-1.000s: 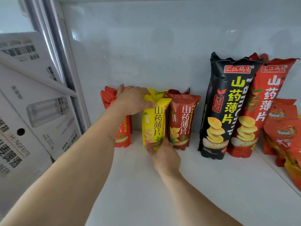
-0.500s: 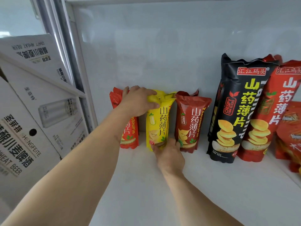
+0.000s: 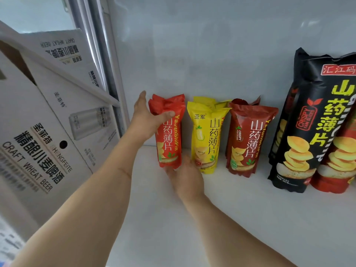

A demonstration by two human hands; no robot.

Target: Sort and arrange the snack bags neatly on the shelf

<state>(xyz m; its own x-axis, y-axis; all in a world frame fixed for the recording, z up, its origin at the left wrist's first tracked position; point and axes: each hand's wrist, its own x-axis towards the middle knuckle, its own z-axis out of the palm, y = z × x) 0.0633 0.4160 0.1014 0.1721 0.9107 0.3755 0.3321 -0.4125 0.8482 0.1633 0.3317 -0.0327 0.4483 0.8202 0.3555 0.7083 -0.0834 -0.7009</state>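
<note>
Three small snack bags stand in a row against the back wall of the white shelf [image 3: 250, 218]: a red bag [image 3: 170, 143], a yellow bag [image 3: 207, 139] and a dark red bag [image 3: 246, 141]. My left hand [image 3: 147, 118] grips the red bag near its top, thumb across the front. My right hand [image 3: 185, 176] holds the bottom of the red bag, fingers hidden under it. A tall black bag [image 3: 316, 120] stands to the right, with a tall red bag [image 3: 341, 164] partly behind it.
White cardboard beer boxes [image 3: 44, 132] lean outside the shelf on the left, beyond the metal upright [image 3: 107, 60]. The front of the shelf holds only my forearms.
Both hands left the yellow bag and moved left onto the red bag. The view shifted closer and leftward, cutting off the bags at far right.
</note>
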